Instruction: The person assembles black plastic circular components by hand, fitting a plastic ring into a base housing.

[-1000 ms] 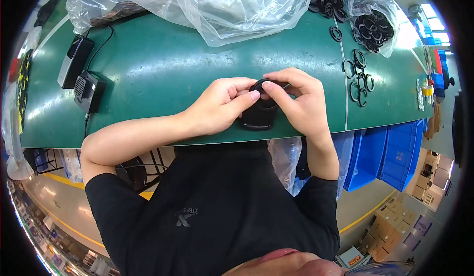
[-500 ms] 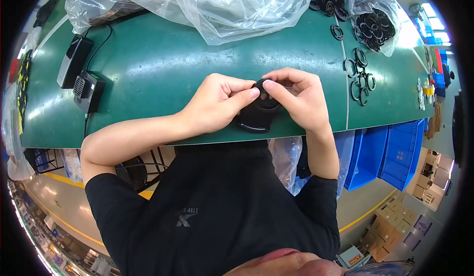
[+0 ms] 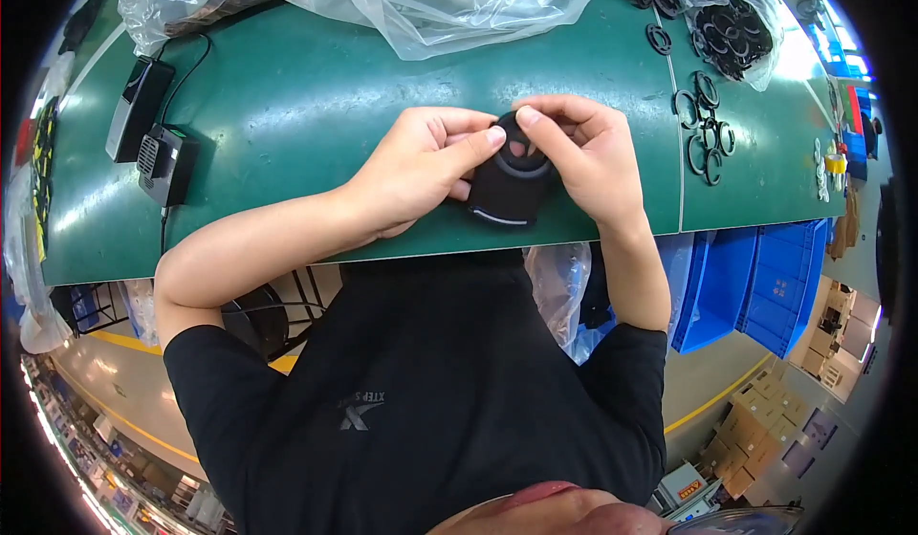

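Between my two hands is a black plastic part (image 3: 507,198) with a round, holed upper end and a wider lower end. My left hand (image 3: 426,167) pinches its upper left edge with thumb and forefinger. On the other side, my right hand (image 3: 593,157) is closed on the upper right edge, its thumb pressing near the top. Skin shows through the holes in the round end. The part is held over the near side of the green table (image 3: 316,86), its lower edge toward me. Fingers behind the part are partly hidden.
Several black rings (image 3: 708,124) lie to the right, below an open plastic bag of black parts (image 3: 732,43). Clear plastic sheeting (image 3: 430,9) covers the far side. A black device with a cord (image 3: 167,167) sits at left. Blue bins (image 3: 712,291) stand below the right edge.
Both hands and the black part have moved slightly up in the picture, away from me. The part is tilted so its broad face shows more. Both hands keep their hold.
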A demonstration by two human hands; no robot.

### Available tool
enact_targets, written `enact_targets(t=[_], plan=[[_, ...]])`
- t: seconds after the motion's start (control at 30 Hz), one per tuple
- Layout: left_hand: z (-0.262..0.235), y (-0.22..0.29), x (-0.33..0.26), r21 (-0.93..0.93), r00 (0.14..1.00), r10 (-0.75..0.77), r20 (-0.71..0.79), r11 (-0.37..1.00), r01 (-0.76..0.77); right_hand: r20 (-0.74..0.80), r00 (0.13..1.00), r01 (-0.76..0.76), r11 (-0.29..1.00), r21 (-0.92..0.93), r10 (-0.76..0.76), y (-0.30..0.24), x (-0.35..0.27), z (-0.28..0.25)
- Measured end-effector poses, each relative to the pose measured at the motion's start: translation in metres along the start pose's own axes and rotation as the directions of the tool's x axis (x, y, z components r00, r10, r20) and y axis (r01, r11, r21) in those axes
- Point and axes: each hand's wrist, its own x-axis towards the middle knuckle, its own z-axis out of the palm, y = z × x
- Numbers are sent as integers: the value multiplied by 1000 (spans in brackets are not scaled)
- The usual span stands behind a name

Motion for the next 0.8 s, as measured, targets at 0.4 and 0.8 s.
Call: enact_targets(t=[0.4,0.8], plan=[[-5,2,3,-247,998,-63,-19,967,56,11,949,292,862,-414,-316,2,-13,-5],[-7,1,3,-247,998,-56,39,967,64,5,952,273,845,-460,-305,-2,-14,-2]])
